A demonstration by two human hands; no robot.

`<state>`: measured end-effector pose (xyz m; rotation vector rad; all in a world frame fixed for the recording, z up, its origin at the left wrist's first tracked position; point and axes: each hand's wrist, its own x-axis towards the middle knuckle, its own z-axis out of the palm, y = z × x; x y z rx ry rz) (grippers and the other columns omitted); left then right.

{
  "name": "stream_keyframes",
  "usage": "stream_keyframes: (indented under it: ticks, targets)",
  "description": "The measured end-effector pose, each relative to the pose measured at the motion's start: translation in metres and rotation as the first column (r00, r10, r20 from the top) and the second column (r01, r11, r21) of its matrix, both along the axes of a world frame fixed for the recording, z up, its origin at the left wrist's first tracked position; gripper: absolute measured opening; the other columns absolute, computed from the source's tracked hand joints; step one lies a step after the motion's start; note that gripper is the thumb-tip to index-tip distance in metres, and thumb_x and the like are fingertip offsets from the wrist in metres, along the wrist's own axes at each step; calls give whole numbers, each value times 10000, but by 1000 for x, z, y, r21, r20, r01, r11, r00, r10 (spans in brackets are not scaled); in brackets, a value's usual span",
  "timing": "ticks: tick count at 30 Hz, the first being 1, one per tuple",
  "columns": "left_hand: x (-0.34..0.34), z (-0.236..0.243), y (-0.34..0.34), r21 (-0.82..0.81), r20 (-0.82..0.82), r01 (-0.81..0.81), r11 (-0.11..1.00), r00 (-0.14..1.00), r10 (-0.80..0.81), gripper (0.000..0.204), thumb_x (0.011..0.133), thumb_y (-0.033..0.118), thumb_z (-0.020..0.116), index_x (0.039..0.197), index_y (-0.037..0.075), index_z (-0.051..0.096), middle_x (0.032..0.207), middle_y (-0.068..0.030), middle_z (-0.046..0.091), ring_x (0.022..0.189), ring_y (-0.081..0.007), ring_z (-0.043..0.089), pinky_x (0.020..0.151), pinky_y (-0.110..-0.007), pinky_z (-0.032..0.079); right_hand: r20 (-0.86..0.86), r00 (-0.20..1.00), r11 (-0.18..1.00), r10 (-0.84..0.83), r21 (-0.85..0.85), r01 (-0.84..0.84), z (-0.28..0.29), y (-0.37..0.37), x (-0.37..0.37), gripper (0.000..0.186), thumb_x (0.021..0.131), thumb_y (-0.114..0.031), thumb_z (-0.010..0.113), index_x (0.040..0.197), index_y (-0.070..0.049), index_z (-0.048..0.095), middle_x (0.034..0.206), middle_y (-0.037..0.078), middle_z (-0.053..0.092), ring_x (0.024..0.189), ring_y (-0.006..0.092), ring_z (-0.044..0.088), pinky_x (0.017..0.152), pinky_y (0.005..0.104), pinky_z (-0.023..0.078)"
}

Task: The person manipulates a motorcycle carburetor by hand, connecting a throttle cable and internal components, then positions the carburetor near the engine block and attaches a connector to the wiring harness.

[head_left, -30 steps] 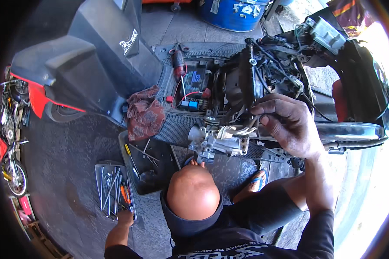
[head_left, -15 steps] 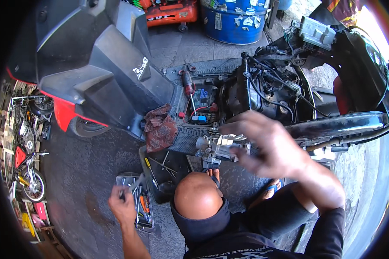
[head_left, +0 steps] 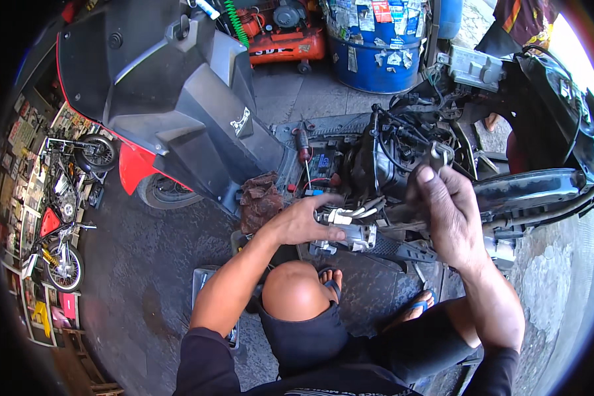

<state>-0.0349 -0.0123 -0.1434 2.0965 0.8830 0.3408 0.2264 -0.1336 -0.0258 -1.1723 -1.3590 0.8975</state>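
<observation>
My left hand [head_left: 298,222] reaches across to a silvery metal throttle body [head_left: 361,237] beside the scooter's floorboard. Its thumb lies on the near side and its blurred fingers pass over the far side, gripping it. White hoses [head_left: 369,208] run from that part toward the engine bay. To the right, my right hand [head_left: 457,224] is raised and closed on a wrench [head_left: 441,156], whose jaw end sticks up past the thumb. The rest of the wrench is hidden in the fist.
A screwdriver [head_left: 303,146] lies over the battery [head_left: 325,163] in the open floorboard. A brown rag [head_left: 260,200] hangs on the floorboard's left edge. My left arm partly covers a tool tray [head_left: 202,280]. A blue drum [head_left: 376,63] and a red compressor [head_left: 287,49] stand behind.
My left hand has moved from the tool tray up and right to the throttle body. My right hand has risen away from the throttle body and now shows a wrench. The view has shifted.
</observation>
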Motion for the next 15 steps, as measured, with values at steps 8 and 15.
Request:
stream_keyframes:
  ticks: [8, 15]
  targets:
    - [28, 25, -42, 365, 20, -200, 909, 978, 207, 512, 689, 250, 890, 1122, 35, 720, 1150, -181, 661, 1103, -353, 663, 976, -438, 519, 296, 955, 1000, 9, -20, -3, -1, -7, 8, 367, 1105, -264, 553, 881, 17, 627, 594, 83, 572, 537, 185, 534, 547, 381, 453]
    - [27, 21, -44, 739, 54, -135, 660, 988, 142, 554, 607, 215, 902, 1101, 62, 704, 1205, -193, 611, 1068, -398, 642, 926, -498, 531, -20, 999, 982, -39, -185, 35, -29, -18, 6, 84, 1040, -78, 635, 1053, 4, 637, 763, 10, 654, 639, 74, 593, 572, 256, 478]
